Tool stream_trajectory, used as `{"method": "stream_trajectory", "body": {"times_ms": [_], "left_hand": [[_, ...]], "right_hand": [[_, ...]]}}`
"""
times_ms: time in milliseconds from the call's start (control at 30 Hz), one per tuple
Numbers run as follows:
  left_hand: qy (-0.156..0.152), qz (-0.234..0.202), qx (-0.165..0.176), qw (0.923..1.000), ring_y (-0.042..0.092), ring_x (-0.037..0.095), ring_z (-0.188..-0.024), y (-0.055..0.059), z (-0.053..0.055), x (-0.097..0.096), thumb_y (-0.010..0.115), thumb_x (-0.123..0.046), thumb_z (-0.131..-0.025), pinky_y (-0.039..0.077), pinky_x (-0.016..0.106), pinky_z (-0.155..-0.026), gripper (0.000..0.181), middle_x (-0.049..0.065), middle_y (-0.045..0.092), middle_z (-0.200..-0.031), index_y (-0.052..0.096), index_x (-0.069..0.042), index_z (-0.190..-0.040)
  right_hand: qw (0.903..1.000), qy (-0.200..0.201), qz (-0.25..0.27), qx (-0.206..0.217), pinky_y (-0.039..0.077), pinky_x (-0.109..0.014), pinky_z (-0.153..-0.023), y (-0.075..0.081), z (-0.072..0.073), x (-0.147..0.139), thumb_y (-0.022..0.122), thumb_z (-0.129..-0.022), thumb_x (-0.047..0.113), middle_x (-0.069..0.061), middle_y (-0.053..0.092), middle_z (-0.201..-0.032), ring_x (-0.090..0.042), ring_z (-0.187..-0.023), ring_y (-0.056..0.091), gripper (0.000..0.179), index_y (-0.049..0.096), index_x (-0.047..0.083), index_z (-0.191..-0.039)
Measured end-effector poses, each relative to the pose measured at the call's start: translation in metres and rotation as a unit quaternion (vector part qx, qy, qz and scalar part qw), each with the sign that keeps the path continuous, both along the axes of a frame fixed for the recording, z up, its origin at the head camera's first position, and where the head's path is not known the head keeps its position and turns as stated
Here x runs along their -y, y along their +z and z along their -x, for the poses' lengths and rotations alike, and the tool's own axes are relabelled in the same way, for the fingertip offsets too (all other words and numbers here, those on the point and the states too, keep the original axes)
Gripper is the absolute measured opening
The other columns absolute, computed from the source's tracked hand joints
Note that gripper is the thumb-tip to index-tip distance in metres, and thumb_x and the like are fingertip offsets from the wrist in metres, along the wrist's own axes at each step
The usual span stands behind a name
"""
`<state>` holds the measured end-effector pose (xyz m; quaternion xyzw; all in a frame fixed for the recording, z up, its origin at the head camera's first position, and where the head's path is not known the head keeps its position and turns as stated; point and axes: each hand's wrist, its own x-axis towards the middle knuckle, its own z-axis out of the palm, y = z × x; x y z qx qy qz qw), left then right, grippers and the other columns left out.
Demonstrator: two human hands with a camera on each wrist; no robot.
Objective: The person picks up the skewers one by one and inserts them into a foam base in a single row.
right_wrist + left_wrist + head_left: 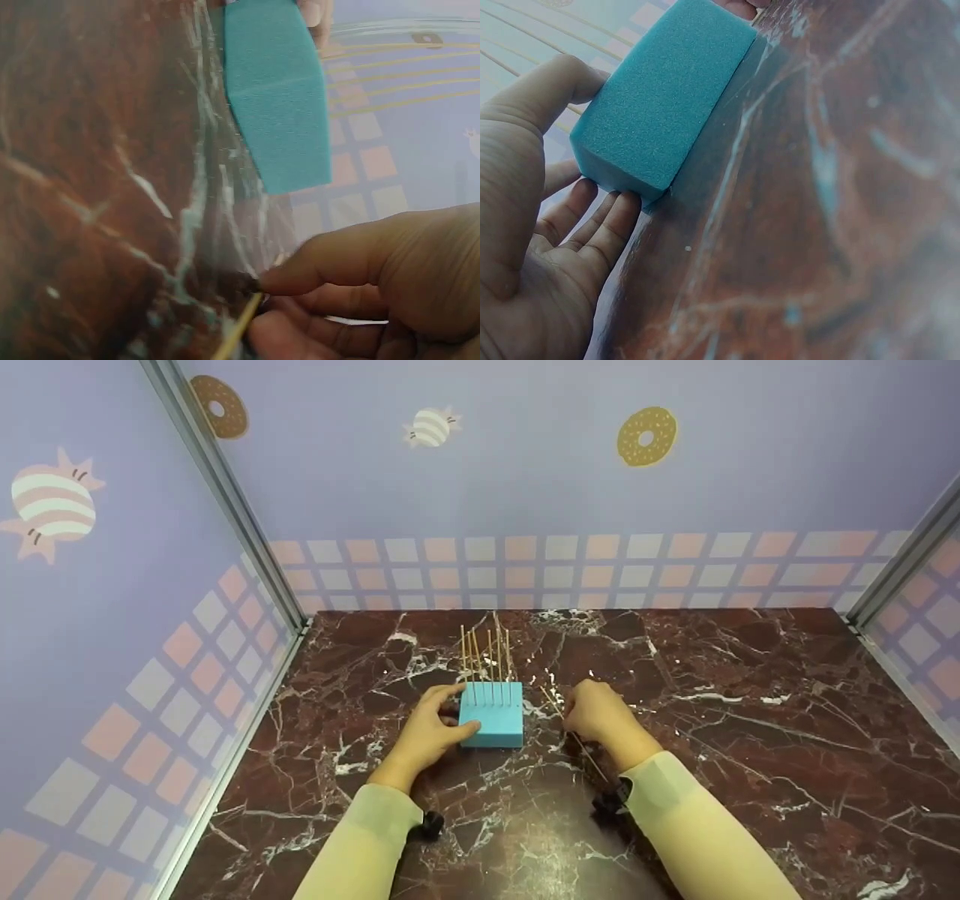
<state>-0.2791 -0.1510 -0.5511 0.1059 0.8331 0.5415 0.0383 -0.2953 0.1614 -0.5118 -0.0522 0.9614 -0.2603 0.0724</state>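
Note:
A light blue foam block [496, 725] lies on the marbled table, with several thin wooden skewers [490, 656] standing in a row in its top, some leaning. My left hand [429, 725] holds the block at its left end. In the left wrist view the thumb lies over the upper edge of the foam block [667, 97] and the fingertips touch its end face. To the right of the block, my right hand [600, 711] pinches one loose skewer [590, 759] between thumb and fingers, its length slanting toward me. The right wrist view shows that skewer [238, 328] close up.
The dark red marbled tabletop [750, 780] has white veins. Purple panels with a checkered band [561, 551] stand at the back and both sides, joined by metal posts [225, 487]. A black wrist device [429, 825] sits under each cuff.

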Motion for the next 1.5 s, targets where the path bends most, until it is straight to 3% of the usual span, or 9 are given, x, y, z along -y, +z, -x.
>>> {"method": "stream_trajectory", "body": {"times_ms": [100, 333, 500, 700, 867, 967, 1100, 1333, 1500], "left_hand": [[-0.001, -0.002, 0.000, 1.0000, 0.068, 0.032, -0.122, 0.000, 0.000, 0.000, 0.090, -0.023, -0.099, 0.064, 0.044, -0.096, 0.076, 0.012, 0.048, -0.170, 0.056, -0.016, -0.167], [0.001, -0.003, 0.002, 1.0000, 0.068, 0.030, -0.117, 0.000, 0.000, 0.000, 0.090, -0.023, -0.099, 0.063, 0.040, -0.090, 0.076, 0.012, 0.049, -0.170, 0.057, -0.015, -0.167], [0.002, 0.000, 0.001, 1.0000, 0.068, 0.029, -0.118, 0.000, 0.000, 0.000, 0.090, -0.023, -0.100, 0.063, 0.042, -0.093, 0.076, 0.011, 0.050, -0.169, 0.057, -0.015, -0.167], [-0.003, -0.001, -0.001, 1.0000, 0.067, 0.032, -0.124, 0.000, 0.001, 0.000, 0.090, -0.023, -0.100, 0.063, 0.047, -0.101, 0.076, 0.013, 0.050, -0.168, 0.056, -0.015, -0.168], [-0.004, -0.003, 0.000, 1.0000, 0.067, 0.034, -0.128, 0.000, 0.001, 0.001, 0.089, -0.021, -0.100, 0.063, 0.048, -0.103, 0.077, 0.014, 0.049, -0.168, 0.055, -0.013, -0.168], [-0.005, -0.005, -0.002, 1.0000, 0.066, 0.035, -0.131, -0.001, 0.001, 0.000, 0.089, -0.019, -0.099, 0.063, 0.048, -0.105, 0.077, 0.015, 0.050, -0.167, 0.055, -0.012, -0.168], [-0.004, -0.006, -0.002, 1.0000, 0.065, 0.035, -0.132, -0.001, 0.001, 0.000, 0.090, -0.019, -0.099, 0.062, 0.048, -0.106, 0.077, 0.014, 0.050, -0.168, 0.056, -0.012, -0.167], [-0.002, 0.002, -0.007, 1.0000, 0.065, 0.036, -0.133, -0.002, 0.002, 0.001, 0.090, -0.021, -0.099, 0.061, 0.051, -0.109, 0.076, 0.015, 0.050, -0.168, 0.056, -0.013, -0.167], [-0.002, 0.008, -0.011, 0.9999, 0.066, 0.035, -0.132, -0.002, 0.002, 0.001, 0.090, -0.022, -0.099, 0.061, 0.052, -0.109, 0.077, 0.015, 0.051, -0.168, 0.056, -0.012, -0.167]], "right_hand": [[0.9997, -0.005, -0.024, 0.004, 0.044, -0.039, -0.061, 0.002, -0.002, 0.001, 0.073, -0.078, -0.001, -0.004, 0.067, -0.071, -0.026, -0.068, 0.056, 0.023, 0.065, 0.015, -0.064], [0.9978, -0.004, -0.066, -0.002, 0.049, -0.047, -0.070, 0.003, -0.007, 0.007, 0.072, -0.079, -0.004, -0.013, 0.073, -0.080, -0.032, -0.073, 0.059, 0.023, 0.062, 0.011, -0.066], [0.9983, -0.008, -0.057, -0.013, 0.053, -0.047, -0.070, 0.000, -0.004, 0.004, 0.075, -0.076, -0.002, -0.012, 0.073, -0.080, -0.031, -0.073, 0.061, 0.023, 0.061, 0.013, -0.066], [0.9999, -0.014, -0.001, -0.010, 0.051, -0.039, -0.067, 0.010, 0.006, -0.014, 0.080, -0.073, 0.007, -0.003, 0.068, -0.073, -0.025, -0.070, 0.060, 0.019, 0.066, 0.015, -0.063], [0.9984, 0.014, 0.055, 0.001, 0.056, -0.038, -0.077, 0.020, 0.009, -0.027, 0.081, -0.082, 0.009, -0.005, 0.075, -0.087, -0.022, -0.078, 0.063, 0.003, 0.079, 0.007, -0.083], [0.9947, 0.020, 0.101, 0.007, 0.053, -0.034, -0.070, 0.023, 0.010, -0.031, 0.078, -0.085, 0.007, -0.004, 0.071, -0.083, -0.018, -0.073, 0.059, 0.007, 0.078, 0.003, -0.091], [0.9832, 0.019, 0.181, 0.014, 0.045, -0.027, -0.060, 0.026, 0.010, -0.032, 0.073, -0.089, 0.003, 0.000, 0.062, -0.081, -0.012, -0.065, 0.052, 0.008, 0.073, 0.000, -0.096], [0.9654, 0.017, 0.260, -0.013, 0.046, -0.025, -0.063, 0.030, 0.009, -0.029, 0.068, -0.096, 0.001, 0.000, 0.062, -0.089, -0.013, -0.074, 0.053, 0.011, 0.072, 0.001, -0.106], [0.9511, 0.027, 0.306, -0.027, 0.054, -0.025, -0.069, 0.030, 0.009, -0.025, 0.069, -0.102, -0.001, 0.000, 0.065, -0.090, -0.014, -0.079, 0.059, 0.013, 0.072, -0.002, -0.114]]}}
